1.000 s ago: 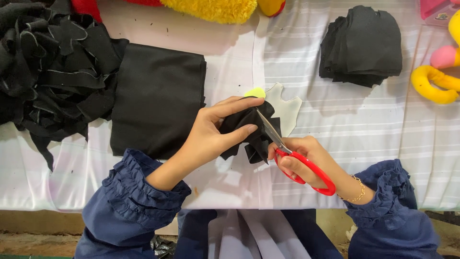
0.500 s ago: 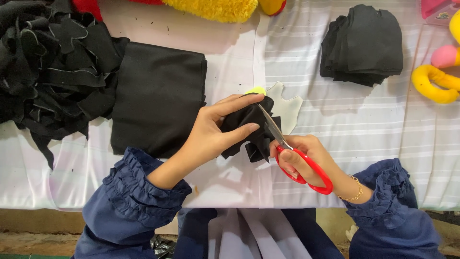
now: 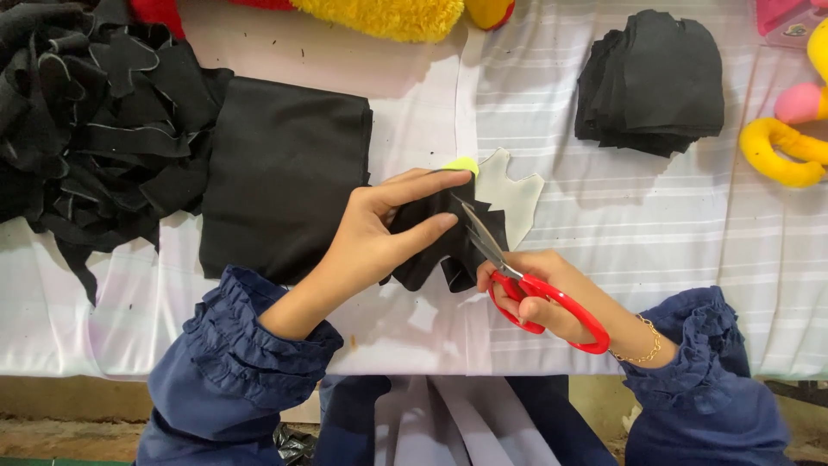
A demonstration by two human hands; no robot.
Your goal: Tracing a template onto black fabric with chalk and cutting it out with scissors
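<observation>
My left hand (image 3: 371, 237) pinches a small piece of black fabric (image 3: 435, 242) between thumb and fingers, holding it just above the white striped tablecloth (image 3: 604, 224). My right hand (image 3: 539, 298) grips red-handled scissors (image 3: 526, 285), whose metal blades are closing into the fabric's jagged right edge. Beneath the fabric lies a pale paper template (image 3: 509, 190) with a notched outline, and a small yellow-green bit (image 3: 463, 163) peeks out at its top.
A folded black cloth (image 3: 285, 173) lies left of my hands, with a heap of black scraps (image 3: 86, 121) beyond it. A stack of cut black pieces (image 3: 655, 82) sits at the back right. Yellow and pink plush parts (image 3: 789, 138) and a yellow fuzzy toy (image 3: 388, 13) line the far edges.
The scissors have shifted slightly along the fabric's edge and the blades have closed a little. My left hand keeps the same hold on the fabric.
</observation>
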